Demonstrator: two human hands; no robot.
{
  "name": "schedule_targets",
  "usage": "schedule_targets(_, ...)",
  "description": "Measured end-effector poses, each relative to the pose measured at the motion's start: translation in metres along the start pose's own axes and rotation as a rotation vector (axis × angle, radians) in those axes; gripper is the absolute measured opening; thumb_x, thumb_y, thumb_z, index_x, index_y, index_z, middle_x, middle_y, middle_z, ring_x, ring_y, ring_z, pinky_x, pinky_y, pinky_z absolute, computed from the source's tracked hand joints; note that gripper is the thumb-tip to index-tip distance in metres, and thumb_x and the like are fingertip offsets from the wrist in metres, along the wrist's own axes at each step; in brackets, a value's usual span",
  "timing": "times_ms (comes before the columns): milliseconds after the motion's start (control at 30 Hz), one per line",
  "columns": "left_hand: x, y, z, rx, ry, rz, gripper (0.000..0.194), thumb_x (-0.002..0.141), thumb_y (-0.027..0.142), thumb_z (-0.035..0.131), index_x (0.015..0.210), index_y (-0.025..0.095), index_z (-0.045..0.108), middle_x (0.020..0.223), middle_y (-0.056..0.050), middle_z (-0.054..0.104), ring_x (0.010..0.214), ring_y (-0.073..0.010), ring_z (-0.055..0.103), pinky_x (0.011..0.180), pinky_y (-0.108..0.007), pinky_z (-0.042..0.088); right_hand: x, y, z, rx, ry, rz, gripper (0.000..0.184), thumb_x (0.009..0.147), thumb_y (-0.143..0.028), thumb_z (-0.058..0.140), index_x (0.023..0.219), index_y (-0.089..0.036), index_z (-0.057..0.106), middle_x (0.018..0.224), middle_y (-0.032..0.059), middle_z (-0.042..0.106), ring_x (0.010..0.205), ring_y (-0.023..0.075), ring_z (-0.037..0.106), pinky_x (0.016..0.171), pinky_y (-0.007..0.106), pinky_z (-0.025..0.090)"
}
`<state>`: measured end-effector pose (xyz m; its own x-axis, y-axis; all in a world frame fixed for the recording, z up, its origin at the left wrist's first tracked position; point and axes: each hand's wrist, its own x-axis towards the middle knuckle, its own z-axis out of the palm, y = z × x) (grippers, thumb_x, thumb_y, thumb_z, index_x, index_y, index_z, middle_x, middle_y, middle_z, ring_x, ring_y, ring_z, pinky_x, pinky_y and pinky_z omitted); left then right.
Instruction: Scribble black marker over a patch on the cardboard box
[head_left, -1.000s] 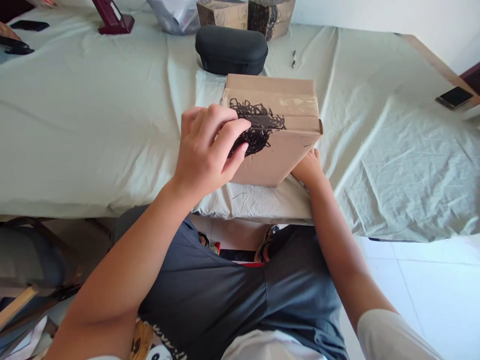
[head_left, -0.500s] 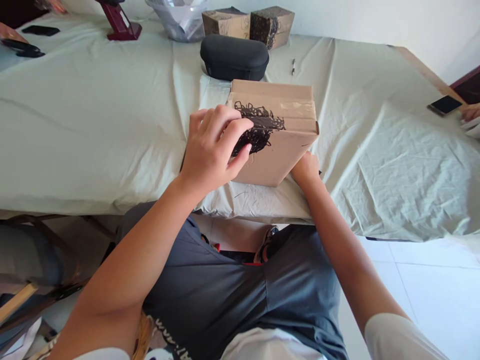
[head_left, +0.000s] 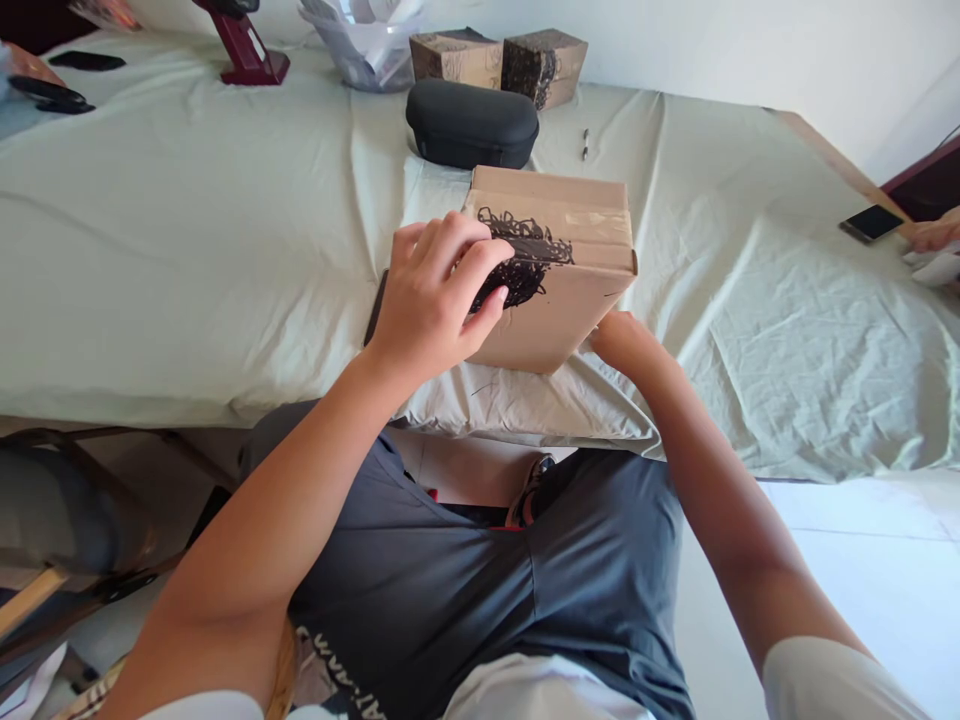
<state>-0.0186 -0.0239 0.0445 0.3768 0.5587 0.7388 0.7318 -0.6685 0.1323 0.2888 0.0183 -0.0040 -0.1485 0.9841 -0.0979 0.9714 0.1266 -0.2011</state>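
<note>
A cardboard box (head_left: pixel 555 320) stands on the cloth-covered table before me, slightly tilted, with black scribble and clear tape across it. My left hand (head_left: pixel 442 290) steadies it at the left side, fingers curled over the scribbled part. Low at the box's right side is my right hand (head_left: pixel 619 338); its fingers disappear behind the box, so what they touch is hidden. The edge of a dark flat object (head_left: pixel 376 308) shows beside my left hand, mostly covered.
Behind the box lies a black zip case (head_left: pixel 472 125), with two small scribbled boxes (head_left: pixel 457 62) further back. A clear plastic basket (head_left: pixel 364 55), a maroon stand (head_left: pixel 251 60) and a pen (head_left: pixel 586 145) are also there. Another person's hand (head_left: pixel 934 232) is near a phone (head_left: pixel 871 223) at right.
My right forearm has swung outward to the right, and the right hand reaches further behind the box, bunching the cloth. My left hand keeps its hold; the view has shifted slightly.
</note>
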Motion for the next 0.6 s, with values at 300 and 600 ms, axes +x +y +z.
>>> schedule_targets(300, 0.003, 0.005, -0.001, -0.110, -0.033, -0.026, 0.033, 0.109, 0.033, 0.052, 0.140, 0.031, 0.060, 0.132, -0.014, 0.064, 0.123, -0.0338, 0.067, 0.108, -0.056, 0.057, -0.041, 0.024, -0.024, 1.212, 0.273, 0.031, 0.028, 0.091, -0.035, 0.060, 0.112, -0.024, 0.074, 0.112, 0.0101, 0.083, 0.084, 0.0248, 0.082, 0.062, 0.037, 0.064)
schedule_targets(600, 0.006, 0.009, 0.001, 0.015, 0.030, 0.006, 0.053, 0.094, 0.033, 0.081, 0.141, 0.031, 0.057, 0.125, -0.013, 0.060, 0.120, -0.0355, 0.065, 0.098, -0.055, 0.064, -0.049, -0.034, -0.032, 0.995, 0.632, -0.293, 0.028, 0.103, -0.062, 0.056, 0.122, -0.043, 0.052, 0.128, 0.0026, 0.078, 0.114, 0.0281, 0.080, 0.087, 0.048, 0.069)
